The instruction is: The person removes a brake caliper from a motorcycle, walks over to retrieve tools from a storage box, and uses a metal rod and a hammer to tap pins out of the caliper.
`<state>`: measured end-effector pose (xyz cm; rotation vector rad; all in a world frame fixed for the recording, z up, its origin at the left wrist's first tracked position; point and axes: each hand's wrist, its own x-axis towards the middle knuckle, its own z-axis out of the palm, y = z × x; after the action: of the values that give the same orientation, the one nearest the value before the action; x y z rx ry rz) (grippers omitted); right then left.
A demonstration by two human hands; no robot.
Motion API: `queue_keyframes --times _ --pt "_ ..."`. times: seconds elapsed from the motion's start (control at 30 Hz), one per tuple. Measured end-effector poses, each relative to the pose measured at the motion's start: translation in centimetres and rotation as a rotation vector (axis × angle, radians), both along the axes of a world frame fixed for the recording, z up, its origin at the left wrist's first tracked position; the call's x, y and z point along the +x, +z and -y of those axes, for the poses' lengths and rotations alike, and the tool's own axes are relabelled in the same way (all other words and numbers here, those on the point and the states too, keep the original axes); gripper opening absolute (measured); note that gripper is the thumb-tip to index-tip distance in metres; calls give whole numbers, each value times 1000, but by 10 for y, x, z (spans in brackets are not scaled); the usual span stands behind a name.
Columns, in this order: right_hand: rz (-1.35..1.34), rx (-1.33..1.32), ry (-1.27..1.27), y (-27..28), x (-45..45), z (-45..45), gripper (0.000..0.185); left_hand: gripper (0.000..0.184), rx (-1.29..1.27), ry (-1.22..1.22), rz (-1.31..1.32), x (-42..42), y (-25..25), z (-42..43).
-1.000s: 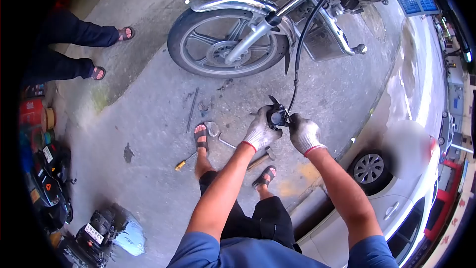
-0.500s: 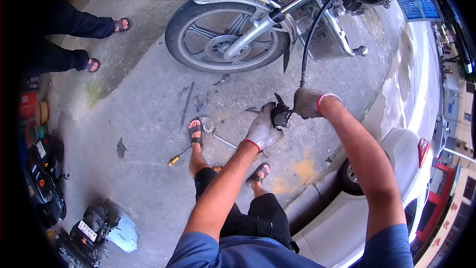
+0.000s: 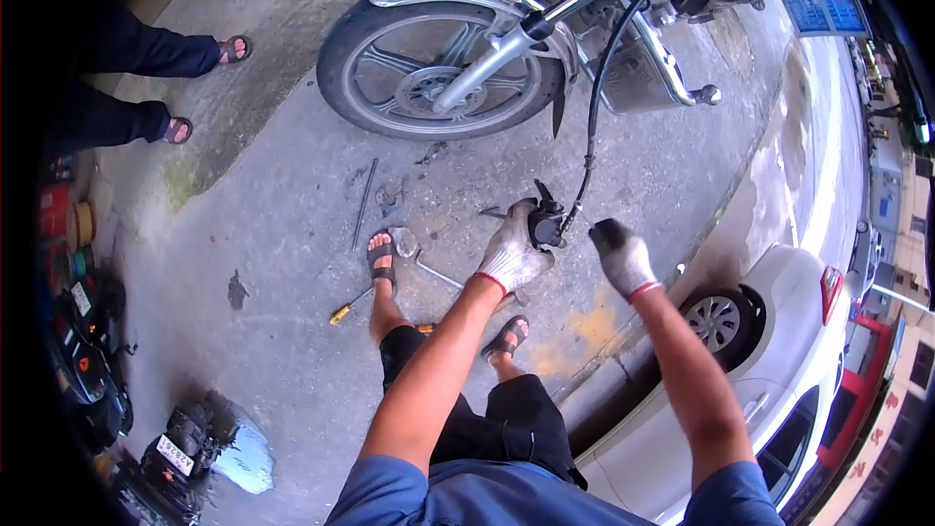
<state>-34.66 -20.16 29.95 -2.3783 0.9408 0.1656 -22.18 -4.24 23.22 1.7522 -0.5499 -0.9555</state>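
My left hand [image 3: 516,248], in a white and grey knit glove, is closed around a black brake caliper-like part [image 3: 545,226]. A black hose [image 3: 592,117] runs from that part up to the motorcycle [image 3: 594,15]. Just right of the part is my gloved right hand [image 3: 621,255], held apart from it and from the hose. Its dark fingertips are curled together, and whatever they may hold is too small to make out. Beyond both hands stands the front wheel [image 3: 438,73] with its silver fork and disc.
On the concrete lie a long rod [image 3: 365,205], a yellow-handled screwdriver [image 3: 339,315] and an L-shaped wrench [image 3: 438,273]. A person's legs [image 3: 161,49] are at the upper left. A white car [image 3: 769,370] stands at the right, parked scooters [image 3: 180,448] at the lower left.
My right hand has come down and away from the hose, which it covered half a second ago. My left hand still holds the black part in nearly the same place.
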Motion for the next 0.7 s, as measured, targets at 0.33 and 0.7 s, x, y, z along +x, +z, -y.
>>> queue_keyframes --times 0.33,0.7 --pt "36 106 -99 -22 -11 -42 16 71 1 -62 6 -7 -30 10" --pt "-338 -37 418 25 35 -1 16 71 -6 -14 -41 -3 -5 5"
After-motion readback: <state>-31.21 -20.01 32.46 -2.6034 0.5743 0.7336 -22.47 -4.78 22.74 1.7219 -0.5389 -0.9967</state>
